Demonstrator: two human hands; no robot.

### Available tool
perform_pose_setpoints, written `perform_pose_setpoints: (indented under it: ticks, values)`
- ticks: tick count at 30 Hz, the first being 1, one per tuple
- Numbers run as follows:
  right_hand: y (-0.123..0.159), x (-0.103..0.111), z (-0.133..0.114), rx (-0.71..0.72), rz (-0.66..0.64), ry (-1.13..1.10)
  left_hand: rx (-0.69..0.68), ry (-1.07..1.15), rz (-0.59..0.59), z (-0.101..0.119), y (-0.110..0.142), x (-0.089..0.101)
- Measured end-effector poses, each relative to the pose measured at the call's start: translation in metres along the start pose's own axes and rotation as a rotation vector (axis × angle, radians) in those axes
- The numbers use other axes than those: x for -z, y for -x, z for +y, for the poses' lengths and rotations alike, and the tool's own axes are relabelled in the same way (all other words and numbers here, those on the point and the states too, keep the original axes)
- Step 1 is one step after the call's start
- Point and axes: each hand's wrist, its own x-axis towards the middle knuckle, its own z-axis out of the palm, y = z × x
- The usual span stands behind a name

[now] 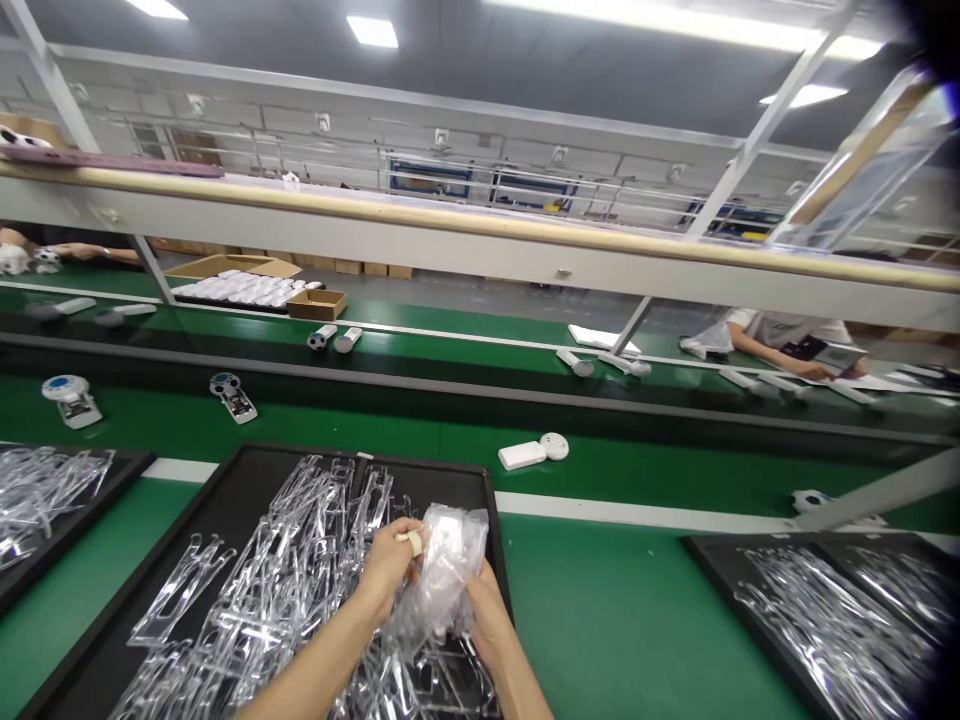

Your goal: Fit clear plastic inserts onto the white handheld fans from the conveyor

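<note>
Plastic bag (442,585) with a white item (448,530) inside, bunched between left hand (386,570) and right hand (487,620), fingers (397,545) closed on it, above black tray (300,455) of clear plastic pieces (300,540), lower centre of frame.

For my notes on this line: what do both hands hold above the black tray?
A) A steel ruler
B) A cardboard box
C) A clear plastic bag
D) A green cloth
C. The left hand and right hand grip the clear plastic bag over the black tray.
</note>
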Motion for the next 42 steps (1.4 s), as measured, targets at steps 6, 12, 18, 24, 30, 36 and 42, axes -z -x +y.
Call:
perform_pose_setpoints:
  ticks: [6, 12, 18, 24, 30, 36, 42]
  values:
    - [-0.009, 0.006, -0.014, 0.034, -0.038, 0.109, -0.059, -0.051, -0.01, 0.007, -0.012, 0.0]
    - [-0.019, 0.007, -0.029, 0.12, -0.032, 0.274, -0.197, -0.202, -0.004, 0.0, -0.024, 0.0]
    - [-0.028, 0.009, -0.036, 0.285, 0.039, 0.492, -0.257, -0.355, -0.056, 0.004, -0.025, 0.001]
    - [-0.038, 0.019, -0.042, 0.398, 0.074, 0.668, -0.342, -0.426, -0.07, 0.031, -0.007, 0.01]
    - [-0.028, 0.008, -0.056, 0.479, 0.023, 0.76, -0.548, -0.527, -0.124, 0.06, 0.02, 0.019]
    - [-0.022, -0.001, -0.06, 0.533, 0.102, 0.757, -0.529, -0.474, -0.121, 0.071, 0.035, 0.027]
    - [-0.031, 0.006, -0.059, 0.458, 0.051, 0.673, -0.577, -0.504, -0.113, 0.085, 0.044, 0.036]
